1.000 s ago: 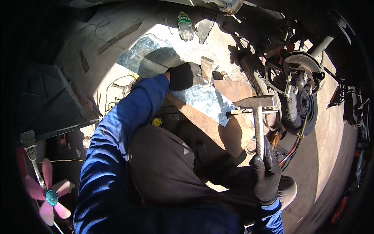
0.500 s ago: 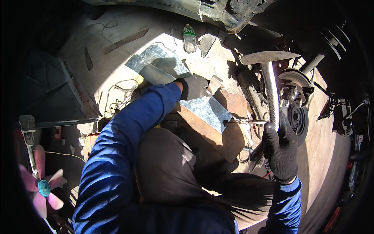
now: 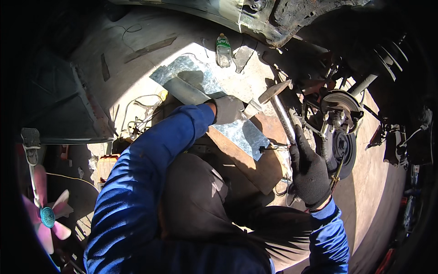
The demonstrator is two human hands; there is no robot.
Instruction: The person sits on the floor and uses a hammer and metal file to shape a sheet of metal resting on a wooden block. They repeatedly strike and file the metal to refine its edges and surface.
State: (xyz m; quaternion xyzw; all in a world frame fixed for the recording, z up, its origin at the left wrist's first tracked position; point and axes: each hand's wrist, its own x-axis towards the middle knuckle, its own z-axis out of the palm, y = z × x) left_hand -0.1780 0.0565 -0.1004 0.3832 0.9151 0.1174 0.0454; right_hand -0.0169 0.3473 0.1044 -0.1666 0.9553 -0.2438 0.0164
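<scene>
My left hand (image 3: 228, 110), in a black glove, is closed around a flat metal piece (image 3: 252, 108) whose bright end sticks out past the fingers. What lies inside the fist is hidden. Beneath it is a shiny galvanized metal sheet (image 3: 246, 139), with a raised grey strip (image 3: 186, 91) left of the hand. The sheet rests partly on a brown, worn board (image 3: 244, 166). My right hand (image 3: 311, 178), also gloved, grips the handle of a hammer (image 3: 284, 119). The hammer's head (image 3: 274, 91) is just right of the flat metal piece; contact between them cannot be made out.
A green-labelled plastic bottle (image 3: 223, 51) stands beyond the sheet. To the right is a wheel hub with a brake disc (image 3: 341, 107) and a tyre (image 3: 343, 148). A dark vehicle panel (image 3: 59, 100) and a pink-bladed fan (image 3: 47, 217) are at left. Car bodywork (image 3: 264, 20) overhangs the far side.
The hammer has come down and to the left, its head now close to the metal piece in my left hand. My left hand keeps its grip on the sheet area.
</scene>
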